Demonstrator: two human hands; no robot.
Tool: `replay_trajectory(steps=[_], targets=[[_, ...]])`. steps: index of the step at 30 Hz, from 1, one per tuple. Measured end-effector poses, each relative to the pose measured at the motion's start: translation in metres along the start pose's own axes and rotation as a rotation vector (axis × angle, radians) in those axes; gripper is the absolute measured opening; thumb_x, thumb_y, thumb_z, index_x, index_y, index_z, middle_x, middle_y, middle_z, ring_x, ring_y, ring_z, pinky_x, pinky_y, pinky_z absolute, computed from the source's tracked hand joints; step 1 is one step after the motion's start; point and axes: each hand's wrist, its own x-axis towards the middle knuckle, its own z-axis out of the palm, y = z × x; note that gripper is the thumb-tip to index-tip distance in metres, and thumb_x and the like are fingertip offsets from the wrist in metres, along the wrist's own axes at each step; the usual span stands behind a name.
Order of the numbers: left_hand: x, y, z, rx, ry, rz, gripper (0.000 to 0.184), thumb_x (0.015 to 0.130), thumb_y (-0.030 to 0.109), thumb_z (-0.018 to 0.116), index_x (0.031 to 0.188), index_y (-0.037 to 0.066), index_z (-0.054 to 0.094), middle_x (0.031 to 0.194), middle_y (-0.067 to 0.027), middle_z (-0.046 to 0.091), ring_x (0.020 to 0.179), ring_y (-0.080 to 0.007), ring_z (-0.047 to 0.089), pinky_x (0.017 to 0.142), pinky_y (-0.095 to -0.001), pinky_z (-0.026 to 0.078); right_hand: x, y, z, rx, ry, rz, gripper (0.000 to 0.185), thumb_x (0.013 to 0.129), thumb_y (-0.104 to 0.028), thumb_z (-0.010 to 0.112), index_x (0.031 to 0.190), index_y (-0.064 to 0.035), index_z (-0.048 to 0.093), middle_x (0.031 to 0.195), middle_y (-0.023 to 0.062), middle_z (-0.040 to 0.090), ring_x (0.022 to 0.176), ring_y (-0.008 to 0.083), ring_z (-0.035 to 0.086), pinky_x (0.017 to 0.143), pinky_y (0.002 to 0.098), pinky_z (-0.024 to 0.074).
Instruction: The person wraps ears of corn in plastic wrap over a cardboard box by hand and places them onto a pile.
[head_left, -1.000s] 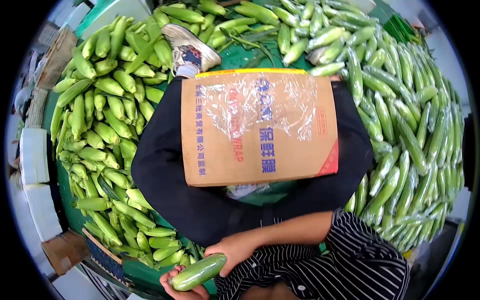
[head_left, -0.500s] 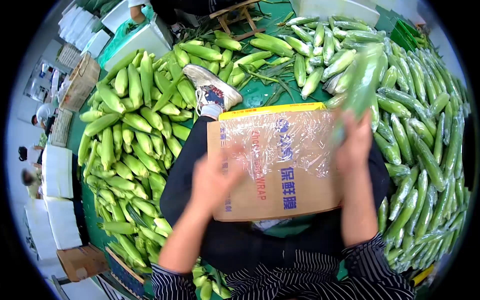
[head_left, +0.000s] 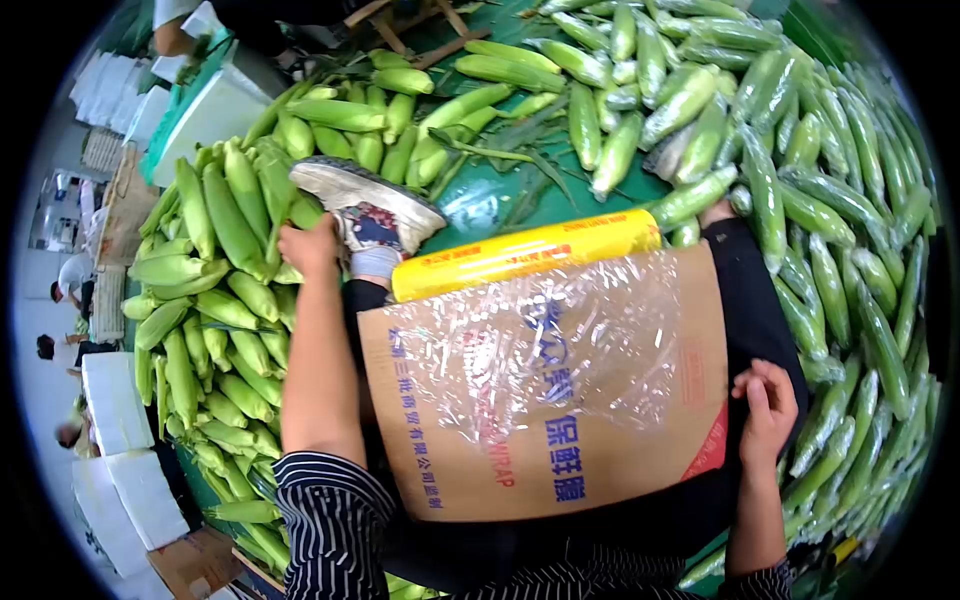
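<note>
My left hand (head_left: 310, 248) reaches into the pile of unwrapped green corn on the left, its fingers closed around an ear of corn (head_left: 273, 190). Part of the grip is hidden behind the hand. My right hand (head_left: 768, 410) rests by the right edge of the cardboard, over my leg, fingers loosely curled and holding nothing. Across my lap lies a printed cardboard sheet (head_left: 640, 450), with crumpled clear plastic film (head_left: 610, 340) on top. A yellow roll of cling film (head_left: 530, 250) lies along the cardboard's far edge.
Film-wrapped corn (head_left: 840, 210) is heaped on the right. My shoe (head_left: 370, 205) stands beside the left pile. A wooden stool (head_left: 400, 25) and a white foam box (head_left: 215, 110) are at the back. Other people (head_left: 75, 275) are at the far left.
My right hand has let go of a wrapped ear of corn and come down beside the cardboard. My left hand has moved from above the cardboard to the left pile. The view has shifted.
</note>
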Motion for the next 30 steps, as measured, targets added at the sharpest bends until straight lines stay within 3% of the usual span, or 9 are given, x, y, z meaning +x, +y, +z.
replay_trajectory(steps=[3,10,13,17,20,22,25,27,30], targets=[[0.032,-0.033,0.009,-0.485,-0.141,-0.040,0.074,0.065,0.013,0.092,0.126,-0.001,0.052,0.121,-0.0209,0.067,0.105,-0.0341,0.066,0.094,-0.0424,0.053,0.001,0.004,0.009,-0.046,0.002,0.039,0.019,0.101,-0.004,0.066,0.118,0.0028,0.070,0.096,0.0072,0.072,0.084,0.0139,0.067,0.079,0.0271,0.0536],[-0.002,-0.064,-0.075,-0.744,-0.349,-0.133,0.087,0.073,0.007,0.086,0.150,-0.003,0.047,0.128,-0.0198,0.066,0.105,-0.0295,0.067,0.091,-0.0418,0.054,-0.010,0.000,0.003,-0.175,-0.228,-0.207,0.034,0.093,-0.004,0.076,0.125,0.0009,0.069,0.098,0.0065,0.069,0.089,0.0147,0.067,0.080,0.0281,0.0532],[-0.026,-0.046,-0.168,-0.771,-0.400,0.179,0.066,0.087,0.005,0.072,0.149,-0.002,0.049,0.132,-0.0179,0.065,0.112,-0.0259,0.067,0.093,-0.0361,0.056,-0.011,-0.047,-0.005,-0.446,-0.580,-0.209,0.061,0.084,-0.011,0.084,0.142,-0.0096,0.064,0.107,0.0090,0.065,0.095,0.0228,0.067,0.082,0.0338,0.0536],[-0.185,0.050,-0.304,-0.705,-0.602,0.554,0.079,0.076,-0.003,0.066,0.153,0.005,0.052,0.139,-0.0150,0.065,0.122,-0.0239,0.065,0.100,-0.0386,0.056,0.003,-0.061,0.015,-0.750,-0.770,-0.369,0.075,0.081,-0.025,0.087,0.151,-0.0230,0.059,0.111,0.0135,0.063,0.099,0.0356,0.064,0.088,0.0448,0.0532],[-0.279,0.075,-0.269,-0.572,-0.549,1.021,0.071,0.074,0.002,0.072,0.143,0.013,0.064,0.139,-0.0123,0.064,0.126,-0.0313,0.063,0.107,-0.0404,0.051,0.015,-0.054,0.030,-0.857,-0.746,-0.580,0.048,0.086,-0.030,0.082,0.133,-0.0235,0.072,0.095,0.0085,0.068,0.092,0.0300,0.068,0.081,0.0447,0.0531],[-0.303,0.077,-0.243,-0.402,-0.806,0.928,0.071,0.074,0.003,0.070,0.144,0.018,0.065,0.129,-0.0141,0.067,0.120,-0.0351,0.064,0.108,-0.0421,0.049,0.017,-0.030,0.044,-0.779,-0.596,-0.702,0.019,0.088,-0.028,0.079,0.106,-0.0206,0.079,0.079,0.0044,0.068,0.078,0.0270,0.069,0.073,0.0455,0.0519],[-0.309,0.076,-0.237,-0.186,-0.589,1.105,0.068,0.075,0.017,0.083,0.141,0.022,0.068,0.123,-0.0105,0.067,0.114,-0.0332,0.064,0.098,-0.0439,0.052,0.012,-0.017,0.035,-0.597,-0.445,-0.856,0.012,0.095,-0.016,0.072,0.104,-0.0084,0.073,0.095,0.0103,0.075,0.082,0.0266,0.073,0.073,0.0401,0.0569],[-0.299,0.077,-0.238,-0.161,-0.732,1.112,0.070,0.074,0.029,0.088,0.141,0.021,0.068,0.121,-0.0103,0.066,0.115,-0.0333,0.063,0.099,-0.0441,0.051,-0.007,-0.012,0.017,-0.099,-0.321,-0.073,0.012,0.098,-0.012,0.068,0.106,-0.0040,0.071,0.099,0.0131,0.076,0.089,0.0272,0.074,0.081,0.0380,0.0585],[-0.284,0.087,-0.232,-0.177,-0.819,1.181,0.074,0.071,0.042,0.091,0.139,0.020,0.069,0.121,-0.0109,0.065,0.116,-0.0346,0.061,0.100,-0.0451,0.050,0.015,-0.058,0.045,-0.328,-0.313,-0.461,0.021,0.098,-0.018,0.070,0.112,-0.0030,0.069,0.103,0.0133,0.074,0.096,0.0302,0.072,0.086,0.0396,0.0571]])
